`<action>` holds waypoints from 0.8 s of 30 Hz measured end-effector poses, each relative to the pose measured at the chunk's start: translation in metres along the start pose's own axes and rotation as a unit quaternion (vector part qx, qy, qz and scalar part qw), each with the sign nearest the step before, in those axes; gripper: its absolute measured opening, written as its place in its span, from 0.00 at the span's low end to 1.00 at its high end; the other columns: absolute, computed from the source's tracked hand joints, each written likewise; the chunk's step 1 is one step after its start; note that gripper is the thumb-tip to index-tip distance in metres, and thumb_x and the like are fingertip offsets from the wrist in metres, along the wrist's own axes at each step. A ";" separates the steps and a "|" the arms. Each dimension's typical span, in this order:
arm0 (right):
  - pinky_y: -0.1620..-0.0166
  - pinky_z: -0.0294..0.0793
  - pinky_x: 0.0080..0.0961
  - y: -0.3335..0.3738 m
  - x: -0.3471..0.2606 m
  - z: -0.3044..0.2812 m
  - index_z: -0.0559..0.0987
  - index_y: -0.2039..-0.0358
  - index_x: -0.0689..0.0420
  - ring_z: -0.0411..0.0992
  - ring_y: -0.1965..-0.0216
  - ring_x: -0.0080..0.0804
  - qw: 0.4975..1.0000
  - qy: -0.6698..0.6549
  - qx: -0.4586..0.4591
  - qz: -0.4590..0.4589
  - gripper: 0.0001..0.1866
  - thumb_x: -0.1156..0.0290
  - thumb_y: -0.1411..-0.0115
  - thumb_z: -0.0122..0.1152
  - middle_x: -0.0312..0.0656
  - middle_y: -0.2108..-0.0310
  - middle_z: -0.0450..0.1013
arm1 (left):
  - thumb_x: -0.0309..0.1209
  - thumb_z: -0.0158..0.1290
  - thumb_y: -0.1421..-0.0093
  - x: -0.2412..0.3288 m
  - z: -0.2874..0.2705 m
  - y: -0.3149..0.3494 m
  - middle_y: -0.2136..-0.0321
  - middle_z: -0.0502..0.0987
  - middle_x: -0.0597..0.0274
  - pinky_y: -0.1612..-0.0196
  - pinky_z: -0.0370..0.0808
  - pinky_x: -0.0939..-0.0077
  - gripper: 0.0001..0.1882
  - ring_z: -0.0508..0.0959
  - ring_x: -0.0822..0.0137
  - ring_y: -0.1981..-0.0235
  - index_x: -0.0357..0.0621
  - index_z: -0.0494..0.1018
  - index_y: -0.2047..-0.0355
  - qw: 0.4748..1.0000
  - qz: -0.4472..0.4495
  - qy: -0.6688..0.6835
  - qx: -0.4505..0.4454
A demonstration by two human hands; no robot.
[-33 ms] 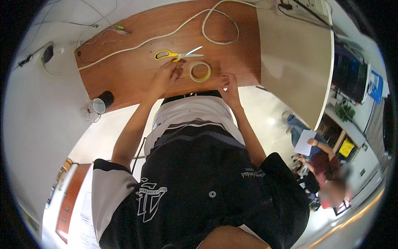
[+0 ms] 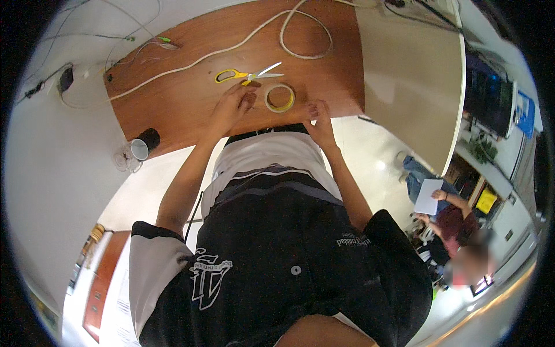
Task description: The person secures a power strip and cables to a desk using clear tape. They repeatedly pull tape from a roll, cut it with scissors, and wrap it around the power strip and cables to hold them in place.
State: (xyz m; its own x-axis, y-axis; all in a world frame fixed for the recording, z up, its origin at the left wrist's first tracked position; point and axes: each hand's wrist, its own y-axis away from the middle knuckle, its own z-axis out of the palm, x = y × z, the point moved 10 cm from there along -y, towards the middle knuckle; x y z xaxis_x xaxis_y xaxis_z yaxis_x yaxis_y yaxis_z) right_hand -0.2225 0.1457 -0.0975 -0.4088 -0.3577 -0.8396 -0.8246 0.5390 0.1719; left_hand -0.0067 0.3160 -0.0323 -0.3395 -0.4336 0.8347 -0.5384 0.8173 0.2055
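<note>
A pair of yellow-handled scissors [image 2: 252, 76] lies on the brown wooden table with its blades spread toward the right. My left hand [image 2: 233, 105] rests just below it, fingers loosely curled and apart, covering part of the lower handle loop. I see no firm grip on that loop. Right of this hand a roll of tape [image 2: 266, 99] lies flat, touched by neither hand. At the table's near edge, right of the roll, my right hand [image 2: 320, 118] rests with fingers loosely bent and apart, holding nothing visible.
A pale cable [image 2: 231, 47] crosses the wooden table [image 2: 173, 113] and loops at the far right. A dark cup [image 2: 149, 137] lies beside a clear glass mug [image 2: 122, 159] at the left corner. A light panel [image 2: 413, 75] borders the right side. Another person holds white paper [image 2: 428, 197].
My hands, the scissors and the tape roll stay in place. At the right, the other person and the white paper have shifted slightly.
</note>
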 end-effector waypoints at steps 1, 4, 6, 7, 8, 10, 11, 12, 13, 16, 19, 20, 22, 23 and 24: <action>0.50 0.75 0.25 0.001 -0.013 0.000 0.73 0.48 0.58 0.73 0.51 0.31 0.999 0.037 -0.001 -0.031 0.21 0.80 0.42 0.66 0.43 0.50 0.72 | 0.22 0.57 0.40 0.003 0.006 -0.004 0.55 0.80 0.50 0.47 0.77 0.57 0.17 0.80 0.49 0.53 0.40 0.78 0.49 0.998 0.042 -0.040 -0.002; 0.47 0.75 0.27 0.008 0.020 0.010 0.72 0.47 0.59 0.73 0.50 0.30 0.986 -0.150 0.009 0.065 0.19 0.79 0.38 0.64 0.43 0.50 0.73 | 0.30 0.62 0.43 0.023 0.033 -0.005 0.53 0.79 0.52 0.41 0.70 0.50 0.19 0.76 0.50 0.47 0.45 0.79 0.50 0.978 0.152 -0.141 -0.016; 0.47 0.76 0.32 0.012 0.047 0.021 0.71 0.42 0.62 0.75 0.49 0.31 0.945 -0.297 0.051 0.128 0.21 0.81 0.35 0.59 0.44 0.51 0.76 | 0.37 0.64 0.45 0.054 0.060 -0.002 0.48 0.79 0.53 0.36 0.63 0.44 0.20 0.71 0.48 0.39 0.49 0.81 0.51 0.958 0.205 -0.195 -0.045; 0.46 0.76 0.32 0.019 0.054 0.023 0.71 0.42 0.62 0.75 0.48 0.32 0.948 -0.285 0.056 0.132 0.21 0.81 0.36 0.59 0.44 0.51 0.76 | 0.39 0.64 0.45 0.044 0.078 -0.002 0.49 0.79 0.55 0.36 0.61 0.43 0.20 0.70 0.48 0.38 0.50 0.82 0.52 0.950 0.193 -0.231 -0.085; 0.46 0.76 0.32 0.019 0.048 0.022 0.71 0.42 0.63 0.75 0.48 0.32 0.951 -0.273 0.061 0.133 0.22 0.81 0.36 0.59 0.44 0.51 0.76 | 0.42 0.65 0.46 0.019 0.100 -0.007 0.50 0.80 0.56 0.35 0.59 0.42 0.20 0.68 0.48 0.37 0.50 0.83 0.54 0.938 0.180 -0.271 -0.121; 0.42 0.74 0.32 0.021 0.042 0.017 0.69 0.38 0.63 0.74 0.44 0.35 0.965 -0.210 0.036 0.153 0.27 0.78 0.38 0.63 0.46 0.46 0.74 | 0.44 0.66 0.45 0.015 0.107 -0.015 0.56 0.82 0.58 0.37 0.60 0.42 0.18 0.72 0.50 0.42 0.50 0.85 0.56 0.902 0.212 -0.348 -0.144; 0.42 0.74 0.32 0.023 0.031 0.012 0.69 0.37 0.62 0.74 0.44 0.35 0.964 -0.216 0.030 0.154 0.30 0.78 0.39 0.63 0.46 0.45 0.73 | 0.43 0.66 0.44 0.020 0.094 -0.021 0.57 0.82 0.57 0.38 0.63 0.45 0.18 0.74 0.52 0.44 0.50 0.85 0.56 0.926 0.199 -0.298 -0.118; 0.41 0.74 0.32 0.027 0.012 0.008 0.68 0.35 0.61 0.73 0.44 0.35 0.962 -0.222 0.021 0.156 0.32 0.77 0.41 0.64 0.47 0.43 0.72 | 0.43 0.66 0.43 0.024 0.078 -0.020 0.58 0.83 0.57 0.40 0.66 0.48 0.18 0.76 0.53 0.47 0.50 0.85 0.55 0.947 0.182 -0.246 -0.095; 0.40 0.74 0.33 0.029 -0.001 0.005 0.67 0.34 0.60 0.73 0.44 0.35 0.961 -0.228 0.011 0.157 0.34 0.76 0.42 0.64 0.47 0.41 0.71 | 0.43 0.66 0.42 0.028 0.063 -0.020 0.59 0.83 0.56 0.42 0.68 0.51 0.18 0.78 0.54 0.50 0.50 0.85 0.54 0.965 0.162 -0.193 -0.071; 0.31 0.64 0.41 0.026 -0.049 -0.004 0.49 0.24 0.55 0.62 0.31 0.43 0.956 -0.277 0.018 0.097 0.54 0.72 0.46 0.72 0.51 0.32 0.62 | 0.38 0.66 0.39 0.044 0.022 -0.012 0.65 0.82 0.64 0.56 0.73 0.72 0.16 0.77 0.70 0.63 0.42 0.83 0.55 0.986 -0.012 0.049 -0.157; 0.28 0.59 0.45 0.009 -0.131 -0.017 0.39 0.22 0.52 0.58 0.28 0.45 0.922 -0.386 0.006 0.030 0.65 0.69 0.50 0.78 0.52 0.29 0.57 | 0.36 0.66 0.37 0.080 -0.017 0.009 0.65 0.79 0.70 0.58 0.70 0.79 0.15 0.73 0.77 0.65 0.39 0.81 0.55 0.964 -0.047 0.222 -0.136; 0.27 0.57 0.46 0.004 -0.156 -0.020 0.36 0.22 0.51 0.57 0.28 0.45 0.905 -0.424 -0.005 0.009 0.69 0.69 0.51 0.80 0.52 0.28 0.55 | 0.35 0.65 0.36 0.091 -0.028 0.015 0.65 0.78 0.71 0.58 0.69 0.80 0.15 0.72 0.78 0.64 0.39 0.81 0.54 0.951 -0.044 0.283 -0.118; 0.27 0.57 0.46 -0.006 -0.201 -0.025 0.36 0.22 0.49 0.58 0.28 0.46 0.863 -0.505 -0.010 -0.030 0.72 0.69 0.54 0.82 0.52 0.28 0.55 | 0.32 0.66 0.37 0.117 -0.051 0.024 0.62 0.79 0.70 0.57 0.70 0.79 0.14 0.73 0.77 0.64 0.39 0.80 0.53 0.953 -0.017 0.286 -0.097; 0.27 0.57 0.46 -0.010 -0.220 -0.027 0.36 0.22 0.48 0.58 0.29 0.46 0.839 -0.542 -0.017 -0.048 0.73 0.69 0.56 0.83 0.52 0.28 0.55 | 0.31 0.66 0.37 0.126 -0.062 0.030 0.61 0.79 0.70 0.57 0.70 0.79 0.15 0.73 0.77 0.63 0.39 0.79 0.53 0.954 -0.003 0.288 -0.084; 0.27 0.58 0.46 -0.013 -0.233 -0.027 0.37 0.22 0.47 0.59 0.29 0.46 0.851 -0.520 -0.027 -0.065 0.74 0.70 0.57 0.84 0.52 0.29 0.56 | 0.30 0.66 0.37 0.130 -0.068 0.034 0.61 0.79 0.69 0.56 0.70 0.79 0.15 0.73 0.77 0.63 0.39 0.79 0.53 0.951 0.001 0.300 -0.080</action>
State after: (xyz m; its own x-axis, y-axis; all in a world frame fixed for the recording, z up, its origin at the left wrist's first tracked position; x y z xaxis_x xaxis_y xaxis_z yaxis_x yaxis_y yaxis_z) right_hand -0.1273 0.2014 0.1096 0.2310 0.4715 -0.8511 -0.8645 0.5008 0.0428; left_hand -0.0164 0.3132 0.1185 0.1855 -0.1762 0.9667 -0.3980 0.8860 0.2378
